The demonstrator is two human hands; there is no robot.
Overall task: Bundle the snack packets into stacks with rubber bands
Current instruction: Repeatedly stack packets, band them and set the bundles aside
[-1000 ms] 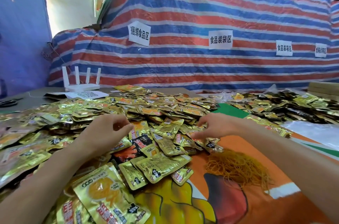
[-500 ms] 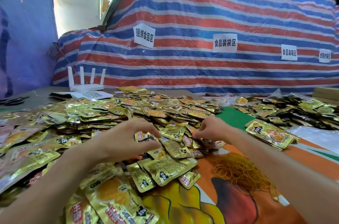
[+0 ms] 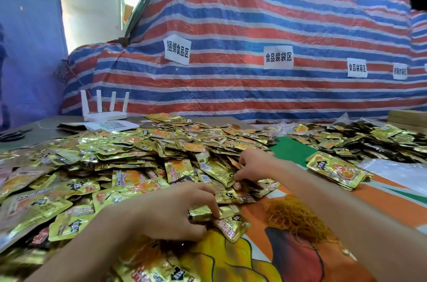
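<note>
A large heap of gold snack packets (image 3: 129, 157) covers the left and middle of the table. My left hand (image 3: 175, 212) lies at the heap's near edge, fingers closed on a gold packet (image 3: 201, 212). Farther back, my right hand (image 3: 254, 164) pinches packets (image 3: 217, 170) at the heap's right edge. A tangle of yellow rubber bands (image 3: 298, 219) sits on the orange printed sheet to the right of my left hand. A small flat stack of packets (image 3: 337, 173) rests by my right forearm.
A second pile of packets (image 3: 360, 140) lies at the back right beside clear plastic (image 3: 397, 173). A white router (image 3: 104, 113), papers and scissors (image 3: 13, 135) stand at the back left. A striped tarp (image 3: 254, 27) with paper labels rises behind the table.
My left hand has slid nearer and to the right, down to the heap's near edge, and closed on a packet. My right hand stays at the heap's right edge. The camera has dipped closer.
</note>
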